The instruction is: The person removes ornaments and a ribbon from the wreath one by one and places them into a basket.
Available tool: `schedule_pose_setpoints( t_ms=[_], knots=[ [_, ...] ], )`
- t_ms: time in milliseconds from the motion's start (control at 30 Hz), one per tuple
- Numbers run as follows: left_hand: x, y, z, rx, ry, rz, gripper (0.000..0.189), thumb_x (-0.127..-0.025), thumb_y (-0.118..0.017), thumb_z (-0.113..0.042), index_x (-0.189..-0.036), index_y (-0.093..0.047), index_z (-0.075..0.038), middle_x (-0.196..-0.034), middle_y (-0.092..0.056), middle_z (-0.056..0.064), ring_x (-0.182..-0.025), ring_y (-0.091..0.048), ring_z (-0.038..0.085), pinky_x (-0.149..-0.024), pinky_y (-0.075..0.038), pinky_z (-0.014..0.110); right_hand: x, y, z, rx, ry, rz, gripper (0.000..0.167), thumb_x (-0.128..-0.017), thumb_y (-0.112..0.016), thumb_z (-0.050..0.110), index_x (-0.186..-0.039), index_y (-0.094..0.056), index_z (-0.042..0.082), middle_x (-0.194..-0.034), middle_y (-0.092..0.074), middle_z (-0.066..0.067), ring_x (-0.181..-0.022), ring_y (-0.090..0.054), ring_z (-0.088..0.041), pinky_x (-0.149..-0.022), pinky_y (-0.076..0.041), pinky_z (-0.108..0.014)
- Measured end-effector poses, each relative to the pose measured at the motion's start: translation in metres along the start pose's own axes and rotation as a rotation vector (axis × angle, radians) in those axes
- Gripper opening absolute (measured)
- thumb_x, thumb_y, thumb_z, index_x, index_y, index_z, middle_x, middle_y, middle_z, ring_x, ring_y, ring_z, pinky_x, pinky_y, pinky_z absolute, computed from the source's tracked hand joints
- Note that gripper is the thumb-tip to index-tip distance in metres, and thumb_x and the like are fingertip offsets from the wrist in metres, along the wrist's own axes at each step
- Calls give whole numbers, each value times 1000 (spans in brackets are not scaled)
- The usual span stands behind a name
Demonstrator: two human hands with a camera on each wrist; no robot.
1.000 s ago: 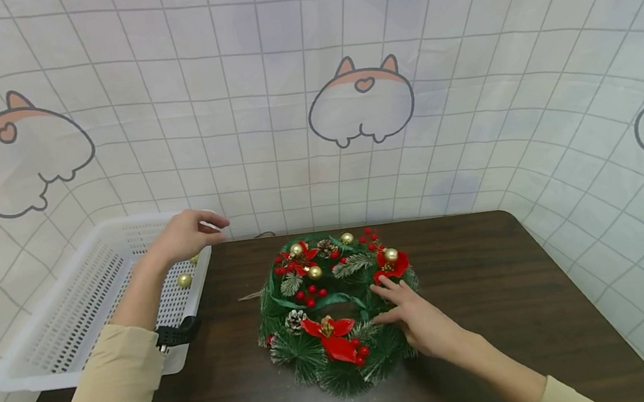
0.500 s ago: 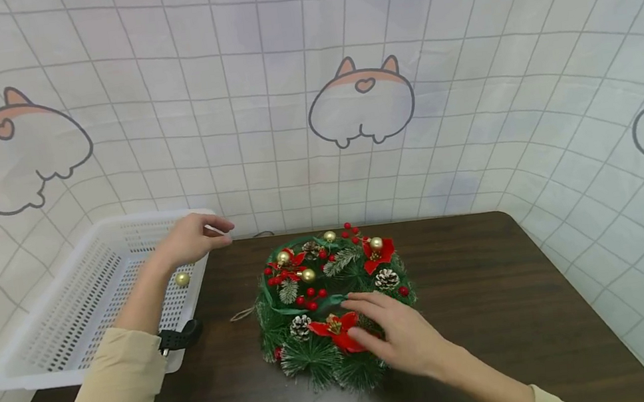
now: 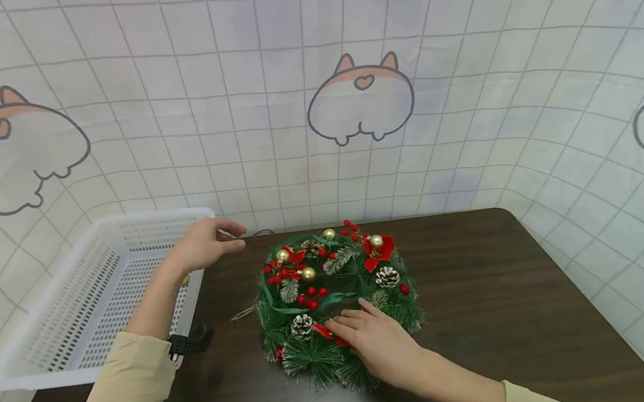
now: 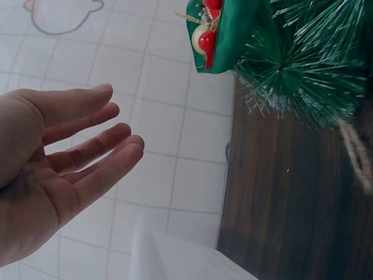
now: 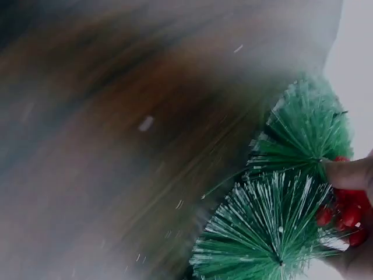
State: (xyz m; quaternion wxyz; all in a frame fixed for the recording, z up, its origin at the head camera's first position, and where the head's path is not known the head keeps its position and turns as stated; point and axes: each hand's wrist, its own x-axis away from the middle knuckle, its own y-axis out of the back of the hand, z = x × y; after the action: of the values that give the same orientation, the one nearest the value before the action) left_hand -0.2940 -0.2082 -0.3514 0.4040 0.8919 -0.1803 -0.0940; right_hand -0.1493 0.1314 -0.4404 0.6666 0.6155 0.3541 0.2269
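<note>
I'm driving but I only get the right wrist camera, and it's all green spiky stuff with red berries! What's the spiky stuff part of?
Observer: In the head view, it's part of a round wreath.

Operator: Cool! Is the other hand holding anything?

Observer: No, the left hand is holding nothing.

Operator: And does it have any shiny things on it, the spiky ring?

Observer: Yes, I can see four gold balls on it.

Left grip (image 3: 206, 243) raised, fingers (image 4: 105, 171) loosely bent; right grip (image 3: 380, 344) lower, back upward, both forearms (image 3: 159, 298) angled inward.
</note>
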Motion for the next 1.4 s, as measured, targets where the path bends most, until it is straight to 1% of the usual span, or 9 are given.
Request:
schedule_pose_setpoints(
  t_ms=[133,333,533,600,700,833,1000,1133,1400],
  knots=[
    [1,-1,1,2,4,0,34,-102,-66,-17,-131,-66,1,-128,-66,21,-116,-63,39,-90,-54,51,1,1,-13,5,53,29,57,-85,-73,-13,-134,-69,15,-132,-68,-2,-129,-58,-24,-115,-34,-54],
    [3,-4,1,-10,-19,-1,34,-102,-67,-17,-129,-67,2,-129,-66,21,-116,-63,39,-92,-53,53,5,1,-41,90,70,16,54,-82,-76,-14,-122,-78,23,-139,-64,-5,-140,-47,-29,-118,-23,-61],
    [8,-9,-2,-8,-58,18,33,-100,-68,-13,-128,-67,4,-124,-69,19,-114,-66,36,-93,-54,52,10,7,-41,-26,19,-83,61,-78,-69,-21,-129,-71,11,-145,-57,-18,-139,-47,-36,-117,-25,-62],
    [11,-11,-4,-7,-62,35,33,-100,-69,-14,-127,-67,3,-120,-71,16,-110,-67,34,-90,-54,50,9,8,-32,-108,2,-131,51,-85,-67,-14,-131,-68,8,-141,-59,-18,-136,-51,-35,-116,-29,-59],
    [16,-15,-9,-9,-62,65,31,-100,-70,-17,-125,-69,1,-113,-73,10,-104,-67,28,-86,-55,46,8,5,-18,-201,-25,-155,35,-100,-66,12,-134,-65,4,-138,-61,-15,-131,-56,-31,-115,-34,-54],
    [24,-22,-13,-7,-78,104,25,-98,-72,-15,-119,-72,-2,-109,-72,6,-99,-67,24,-83,-55,44,6,0,-7,-213,-51,-123,49,-101,-66,40,-136,-65,5,-135,-64,-10,-128,-58,-28,-115,-35,-50],
    [29,-31,-13,26,-130,183,22,-96,-74,-10,-115,-72,0,-109,-73,9,-99,-69,22,-84,-56,41,3,-5,-5,-181,-61,-130,43,-99,-70,37,-129,-70,6,-123,-71,-8,-121,-63,-27,-114,-36,-52],
    [32,-37,-12,44,-133,252,21,-95,-74,-9,-115,-73,-1,-107,-74,6,-94,-71,18,-81,-57,37,-1,-6,-8,-183,-57,-134,38,-99,-71,32,-126,-71,6,-120,-73,-7,-116,-66,-25,-112,-38,-53],
    [38,-49,-10,50,-137,290,27,-94,-75,-8,-121,-72,-2,-110,-73,5,-91,-70,18,-80,-57,35,-1,-8,-14,-232,-97,-120,39,-100,-70,29,-133,-68,6,-137,-63,-15,-133,-53,-35,-116,-25,-63]
  ],
)
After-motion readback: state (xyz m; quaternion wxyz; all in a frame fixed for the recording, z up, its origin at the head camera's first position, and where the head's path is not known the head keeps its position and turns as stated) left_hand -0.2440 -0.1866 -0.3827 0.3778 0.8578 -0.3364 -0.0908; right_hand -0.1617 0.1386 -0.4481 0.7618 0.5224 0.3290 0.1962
